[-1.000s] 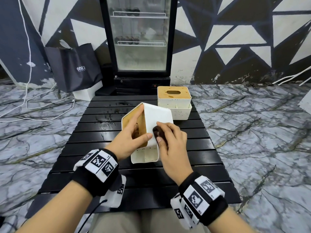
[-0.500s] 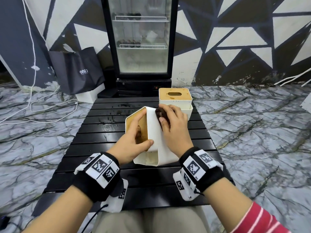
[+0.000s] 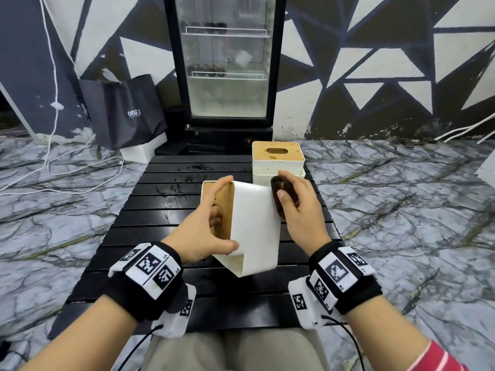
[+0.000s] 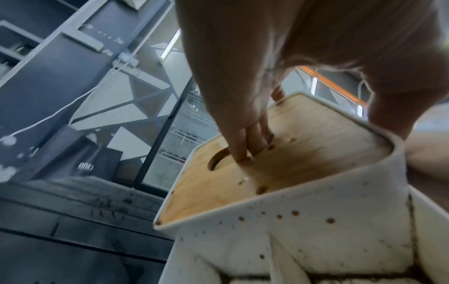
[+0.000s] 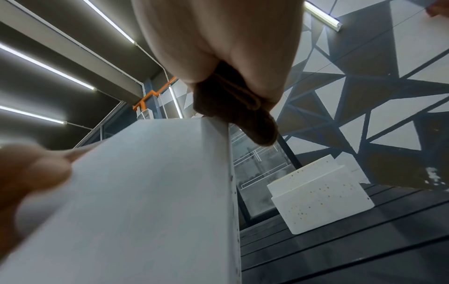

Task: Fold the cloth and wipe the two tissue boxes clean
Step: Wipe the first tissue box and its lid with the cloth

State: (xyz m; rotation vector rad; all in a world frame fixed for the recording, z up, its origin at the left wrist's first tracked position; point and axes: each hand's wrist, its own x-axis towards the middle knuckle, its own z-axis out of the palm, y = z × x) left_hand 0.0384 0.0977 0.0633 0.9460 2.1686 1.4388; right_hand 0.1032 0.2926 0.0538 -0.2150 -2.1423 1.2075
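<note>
The head camera looked down over the slatted table; both wrist cameras looked up, close beneath the held tissue box.

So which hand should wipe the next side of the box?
Probably the right hand: it already grips the folded cloth at the box's far right edge. The left hand is busy, its fingers hooked in the box's slot.

The second tissue box stands just behind the right hand, blocking forward passage; bare slatted table lies left.
</note>
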